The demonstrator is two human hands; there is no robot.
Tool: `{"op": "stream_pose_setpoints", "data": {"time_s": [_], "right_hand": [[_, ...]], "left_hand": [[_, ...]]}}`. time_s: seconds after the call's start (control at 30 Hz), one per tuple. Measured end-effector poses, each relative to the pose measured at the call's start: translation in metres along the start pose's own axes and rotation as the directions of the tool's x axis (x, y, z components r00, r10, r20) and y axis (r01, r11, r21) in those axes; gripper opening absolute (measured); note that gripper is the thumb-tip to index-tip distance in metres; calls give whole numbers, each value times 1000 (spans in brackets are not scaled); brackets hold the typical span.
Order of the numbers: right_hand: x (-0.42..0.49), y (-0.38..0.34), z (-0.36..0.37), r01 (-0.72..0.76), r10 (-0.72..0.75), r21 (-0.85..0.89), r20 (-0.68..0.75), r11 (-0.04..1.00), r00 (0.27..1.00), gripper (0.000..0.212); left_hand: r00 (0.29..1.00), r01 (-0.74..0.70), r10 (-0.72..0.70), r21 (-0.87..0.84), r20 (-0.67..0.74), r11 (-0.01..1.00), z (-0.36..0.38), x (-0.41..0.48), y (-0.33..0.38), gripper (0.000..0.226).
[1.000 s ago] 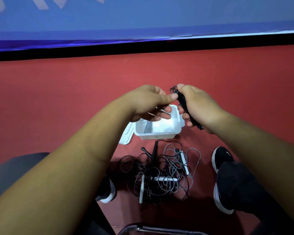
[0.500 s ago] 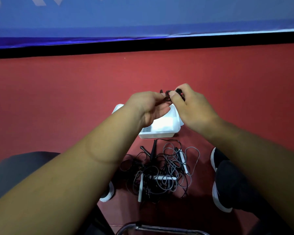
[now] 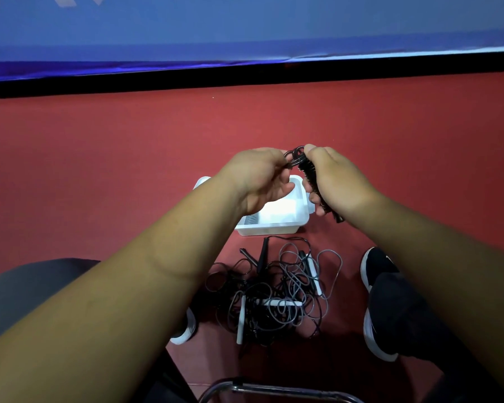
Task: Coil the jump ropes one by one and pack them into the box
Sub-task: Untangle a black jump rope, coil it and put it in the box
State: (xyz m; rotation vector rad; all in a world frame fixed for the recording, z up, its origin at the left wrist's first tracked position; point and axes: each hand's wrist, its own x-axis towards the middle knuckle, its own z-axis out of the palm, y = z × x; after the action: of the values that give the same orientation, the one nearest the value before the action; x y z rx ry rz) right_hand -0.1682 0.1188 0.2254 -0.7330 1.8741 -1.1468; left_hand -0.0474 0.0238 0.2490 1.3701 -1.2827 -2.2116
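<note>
Over box, jump rope inside right hand grip

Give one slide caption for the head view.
Left hand and right hand hold a black jump rope above a white box beside tangled ropes.

A red floor runs back to a black strip, with a blue banner above it. A black shoe with a white sole stands on the floor, and a curved metal bar crosses the bottom edge.

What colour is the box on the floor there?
The box is white, seen best in the head view.
</note>
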Motion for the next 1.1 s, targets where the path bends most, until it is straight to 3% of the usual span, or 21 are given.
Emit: {"op": "stream_pose_setpoints", "data": {"time_s": [0.23, 0.5, 0.67, 0.93, 1.1], "right_hand": [[-5, -2, -7, -20, 19, 14, 96, 1000, 995, 35], [-9, -2, -12, 42, -27, -137, 111, 990, 993, 33], [-9, -8, -11, 92, -82, -156, 73, 983, 994, 31], [-5, -9, -8, 121, -128, -125, -53, 985, 990, 29], [-7, -11, -11, 116, -114, -72, 21, 991, 993, 26]], "left_hand": [[989, -150, 143, 189, 49, 971, -5, -5, 5, 27], [980, -155, 114, 261, 165, 953, -20, -1, 9, 26], [981, -154, 131, 164, 140, 974, -20, 4, 9, 20], [983, -17, 21, -25, 184, 1000, -14, 5, 11, 22], [966, -19, 33, -57, 255, 998, -14, 5, 10, 28]]}}
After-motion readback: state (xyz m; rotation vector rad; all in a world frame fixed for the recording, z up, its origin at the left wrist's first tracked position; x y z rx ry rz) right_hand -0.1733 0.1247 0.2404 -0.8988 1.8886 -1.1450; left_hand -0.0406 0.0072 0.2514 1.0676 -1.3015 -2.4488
